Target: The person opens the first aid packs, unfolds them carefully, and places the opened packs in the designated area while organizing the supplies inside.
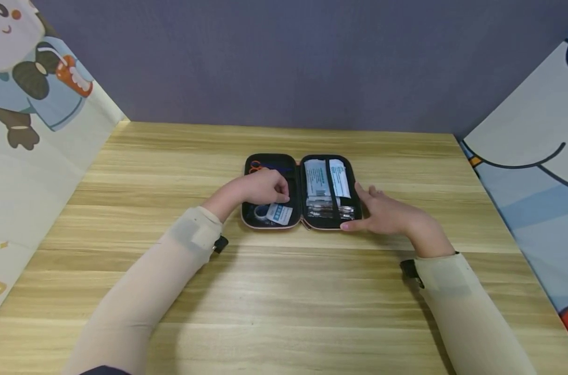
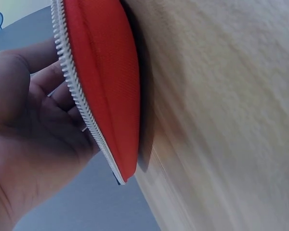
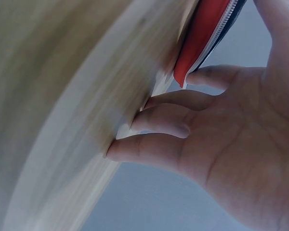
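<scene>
An open zippered case (image 1: 296, 219), red outside and black inside, lies flat on the table. My left hand (image 1: 266, 186) reaches over its left half, fingers bent down inside; whether they pinch anything is hidden. Beside that hand are orange-handled scissors (image 1: 255, 166), a white-and-blue packet (image 1: 280, 214) and a whitish roll (image 1: 261, 211). The right half holds white packets (image 1: 316, 177) and small clear-wrapped items (image 1: 322, 209) beneath a black strap (image 1: 332, 182). My right hand (image 1: 386, 212) touches this half's outer edge with thumb and index finger, its other fingertips resting on the wood.
The case stands on a wood-grain table (image 1: 284, 302), towards its far side. A dark grey-blue panel (image 1: 284, 62) rises behind. Cartoon-printed walls flank the table on the left (image 1: 54, 172) and right (image 1: 537, 120).
</scene>
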`<state>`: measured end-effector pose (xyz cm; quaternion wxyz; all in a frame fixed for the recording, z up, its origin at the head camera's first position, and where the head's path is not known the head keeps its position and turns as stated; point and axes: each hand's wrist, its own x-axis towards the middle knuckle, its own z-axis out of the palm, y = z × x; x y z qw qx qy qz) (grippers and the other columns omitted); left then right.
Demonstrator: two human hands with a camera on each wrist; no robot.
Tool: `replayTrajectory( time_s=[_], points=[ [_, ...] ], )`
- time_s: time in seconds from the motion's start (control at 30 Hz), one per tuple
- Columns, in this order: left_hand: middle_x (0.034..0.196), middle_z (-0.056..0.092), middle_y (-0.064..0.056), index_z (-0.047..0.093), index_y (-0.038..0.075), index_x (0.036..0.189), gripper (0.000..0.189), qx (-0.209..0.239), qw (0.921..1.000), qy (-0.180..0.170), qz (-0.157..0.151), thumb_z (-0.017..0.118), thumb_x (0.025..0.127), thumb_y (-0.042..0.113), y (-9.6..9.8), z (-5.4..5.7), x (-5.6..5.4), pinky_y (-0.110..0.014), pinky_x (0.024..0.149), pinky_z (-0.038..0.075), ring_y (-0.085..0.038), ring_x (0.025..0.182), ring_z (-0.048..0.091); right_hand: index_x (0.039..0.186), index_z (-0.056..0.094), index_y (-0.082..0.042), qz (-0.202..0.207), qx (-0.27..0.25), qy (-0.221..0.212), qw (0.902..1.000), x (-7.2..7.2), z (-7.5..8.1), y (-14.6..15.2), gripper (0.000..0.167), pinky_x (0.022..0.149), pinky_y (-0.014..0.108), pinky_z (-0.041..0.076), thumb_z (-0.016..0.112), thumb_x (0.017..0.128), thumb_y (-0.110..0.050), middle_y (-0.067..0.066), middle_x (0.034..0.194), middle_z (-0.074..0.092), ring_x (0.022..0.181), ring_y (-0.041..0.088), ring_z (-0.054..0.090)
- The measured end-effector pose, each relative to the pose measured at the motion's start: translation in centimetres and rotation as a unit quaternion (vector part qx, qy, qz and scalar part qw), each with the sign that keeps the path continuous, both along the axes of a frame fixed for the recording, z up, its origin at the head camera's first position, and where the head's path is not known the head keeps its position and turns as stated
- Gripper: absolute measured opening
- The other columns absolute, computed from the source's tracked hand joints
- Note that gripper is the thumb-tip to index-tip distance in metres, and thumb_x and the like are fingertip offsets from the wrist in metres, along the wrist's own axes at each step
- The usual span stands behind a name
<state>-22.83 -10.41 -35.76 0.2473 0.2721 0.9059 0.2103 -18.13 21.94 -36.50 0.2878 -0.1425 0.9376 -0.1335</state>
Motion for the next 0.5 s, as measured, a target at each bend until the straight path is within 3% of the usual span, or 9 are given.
replayTrajectory(
  time_s=[0.13,0.23,0.33,0.5],
  points=[
    [0.088,0.075,0.0,0.078,0.014,0.102,0.015,0.007,0.9999,0.009,-0.001,0.067,0.106,0.024,-0.14,0.14,-0.19,-0.043,0.108,0.049,-0.015,0.075,0.063,0.171,-0.008,-0.009,0.003,0.002,-0.003,1.0,-0.14,0.22,-0.02,0.137,0.123,0.079,0.019,0.063,0.084,-0.087,0.041,0.17,-0.006,0.157,0.064,0.003],
    [0.076,0.071,0.002,0.077,0.015,0.1,0.014,0.01,0.9996,0.026,-0.001,0.069,0.104,0.025,-0.28,0.18,-0.35,-0.05,0.129,0.03,-0.015,0.069,0.062,0.17,-0.008,-0.008,0.003,0.004,-0.003,1.0,-0.27,0.3,-0.05,0.137,0.123,0.079,0.019,0.063,0.084,-0.088,0.041,0.17,-0.006,0.157,0.064,0.003],
    [0.068,0.065,0.005,0.077,0.015,0.096,0.016,0.007,0.9995,0.03,0.0,0.07,0.104,0.026,-0.25,0.14,-0.3,-0.047,0.116,0.044,-0.012,0.062,0.057,0.17,-0.007,-0.007,0.002,0.006,-0.002,1.0,-0.33,0.26,0.0,0.139,0.123,0.079,0.018,0.062,0.083,-0.089,0.041,0.17,-0.006,0.157,0.064,0.003],
    [0.075,0.07,0.001,0.077,0.014,0.098,0.017,-0.004,0.9995,0.033,0.001,0.07,0.104,0.028,-0.28,0.08,-0.3,-0.043,0.098,0.049,-0.015,0.069,0.061,0.171,-0.007,-0.008,0.004,0.008,-0.002,1.0,-0.35,0.31,-0.01,0.137,0.123,0.079,0.018,0.062,0.084,-0.088,0.041,0.171,-0.005,0.158,0.063,0.004]
  ],
)
